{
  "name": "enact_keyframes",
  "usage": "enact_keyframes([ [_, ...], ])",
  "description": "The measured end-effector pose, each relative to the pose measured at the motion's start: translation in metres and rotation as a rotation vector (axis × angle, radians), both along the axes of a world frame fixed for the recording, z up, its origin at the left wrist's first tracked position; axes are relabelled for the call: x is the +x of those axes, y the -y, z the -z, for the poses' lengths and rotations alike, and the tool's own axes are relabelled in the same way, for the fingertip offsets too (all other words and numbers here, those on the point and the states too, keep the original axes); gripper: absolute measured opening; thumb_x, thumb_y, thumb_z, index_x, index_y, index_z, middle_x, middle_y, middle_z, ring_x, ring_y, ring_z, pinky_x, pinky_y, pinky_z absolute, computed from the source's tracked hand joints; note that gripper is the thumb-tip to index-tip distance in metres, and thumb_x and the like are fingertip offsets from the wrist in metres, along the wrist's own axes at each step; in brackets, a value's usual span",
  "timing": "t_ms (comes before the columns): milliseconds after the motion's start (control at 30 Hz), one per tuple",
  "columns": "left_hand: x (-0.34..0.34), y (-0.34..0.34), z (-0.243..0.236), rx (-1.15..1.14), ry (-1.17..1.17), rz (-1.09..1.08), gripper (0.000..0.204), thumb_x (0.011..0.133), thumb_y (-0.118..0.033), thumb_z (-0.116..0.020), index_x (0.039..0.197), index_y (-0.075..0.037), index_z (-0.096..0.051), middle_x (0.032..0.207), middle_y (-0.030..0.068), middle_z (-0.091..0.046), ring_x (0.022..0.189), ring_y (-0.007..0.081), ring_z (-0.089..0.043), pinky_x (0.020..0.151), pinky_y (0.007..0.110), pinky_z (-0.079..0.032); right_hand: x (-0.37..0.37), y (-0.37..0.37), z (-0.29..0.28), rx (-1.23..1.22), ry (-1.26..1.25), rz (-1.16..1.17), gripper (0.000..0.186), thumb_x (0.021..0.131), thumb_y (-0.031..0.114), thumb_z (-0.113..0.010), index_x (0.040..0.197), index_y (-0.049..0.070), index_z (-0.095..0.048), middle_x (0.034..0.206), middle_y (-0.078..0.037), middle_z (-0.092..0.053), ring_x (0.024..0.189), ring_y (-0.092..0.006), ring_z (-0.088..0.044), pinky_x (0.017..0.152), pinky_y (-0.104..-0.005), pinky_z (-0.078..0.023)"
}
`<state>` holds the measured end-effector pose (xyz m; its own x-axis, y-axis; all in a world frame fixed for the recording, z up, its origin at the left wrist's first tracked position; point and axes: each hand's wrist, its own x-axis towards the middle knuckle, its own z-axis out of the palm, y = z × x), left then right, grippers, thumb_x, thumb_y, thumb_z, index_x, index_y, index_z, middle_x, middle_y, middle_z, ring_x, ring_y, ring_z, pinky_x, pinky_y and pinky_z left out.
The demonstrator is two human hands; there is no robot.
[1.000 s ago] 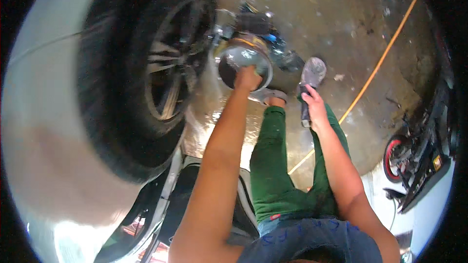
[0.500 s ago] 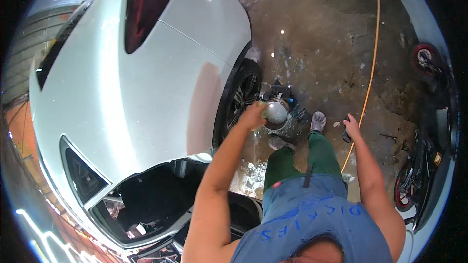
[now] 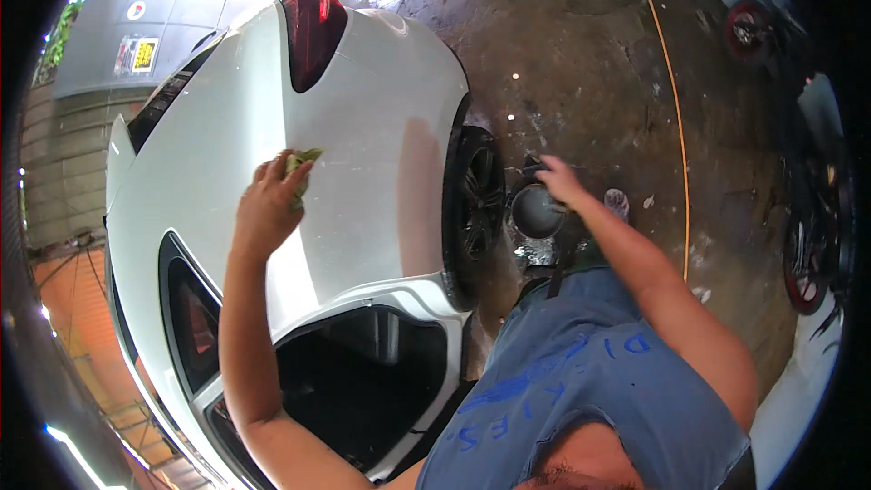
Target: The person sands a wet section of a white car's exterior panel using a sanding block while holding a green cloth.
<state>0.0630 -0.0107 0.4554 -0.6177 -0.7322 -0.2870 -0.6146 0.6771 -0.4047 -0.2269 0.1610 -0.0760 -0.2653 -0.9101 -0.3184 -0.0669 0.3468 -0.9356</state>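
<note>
My left hand [image 3: 269, 204] is raised over the rear side panel of the white car [image 3: 363, 82], closed on a crumpled yellow-green cloth [image 3: 304, 166]. Whether the cloth touches the paint is hard to tell. A dull beige-grey patch [image 3: 420, 200] marks the panel above the rear wheel [image 3: 481, 191]. My right hand [image 3: 562, 183] hangs low, near a round bucket [image 3: 535, 213] on the floor beside that wheel. Its fingers look curled, and what they hold is hidden; a dark shape shows close to the fingertips.
An open car door frame [image 3: 399, 308] is in front of me at the lower left. An orange hose [image 3: 676, 118] runs along the wet concrete floor to my right. Motorbikes with red-rimmed wheels [image 3: 803, 268] stand by the right wall.
My left hand has moved from the bucket up and left over the car panel with the cloth. My right hand, which held a dark handheld object, has swung left toward the bucket.
</note>
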Motion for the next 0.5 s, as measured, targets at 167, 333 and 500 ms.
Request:
enact_keyframes([
  [167, 0.063, 0.026, -0.045, -0.095, 0.122, 0.160, 0.068, 0.071, -0.005, -0.075, 0.136, -0.022, -0.062, 0.150, 0.0086, -0.048, 0.138, 0.0323, -0.046, 0.108, 0.047, -0.048, 0.164, 0.086, -0.120, -0.373, 0.093, -0.046, 0.058, 0.095, 0.024, -0.063, 0.145, -0.002, -0.048, 0.152, -0.022, -0.046, 0.143, -0.0335, -0.043, 0.118, -0.0392, -0.033],
  [333, 0.101, 0.058, -0.035, -0.062, 0.066, 0.331, 0.074, 0.070, -0.016, -0.083, 0.140, -0.022, -0.058, 0.152, 0.0091, -0.046, 0.141, 0.0373, -0.041, 0.114, 0.049, -0.041, 0.198, 0.147, -0.149, -0.424, 0.043, 0.201, 0.057, 0.098, 0.024, -0.060, 0.146, -0.002, -0.046, 0.154, -0.022, -0.044, 0.144, -0.0352, -0.040, 0.119, -0.0403, -0.032],
  [500, 0.102, 0.083, -0.029, 0.037, -0.017, 0.444, 0.077, 0.068, -0.024, -0.086, 0.139, -0.020, -0.057, 0.150, 0.0123, -0.047, 0.140, 0.0400, -0.042, 0.114, 0.050, -0.041, 0.220, 0.179, -0.137, -0.396, -0.058, 0.301, 0.053, 0.102, 0.025, -0.054, 0.148, 0.000, -0.044, 0.158, -0.023, -0.037, 0.150, -0.0351, -0.030, 0.122, -0.0415, -0.027],
])
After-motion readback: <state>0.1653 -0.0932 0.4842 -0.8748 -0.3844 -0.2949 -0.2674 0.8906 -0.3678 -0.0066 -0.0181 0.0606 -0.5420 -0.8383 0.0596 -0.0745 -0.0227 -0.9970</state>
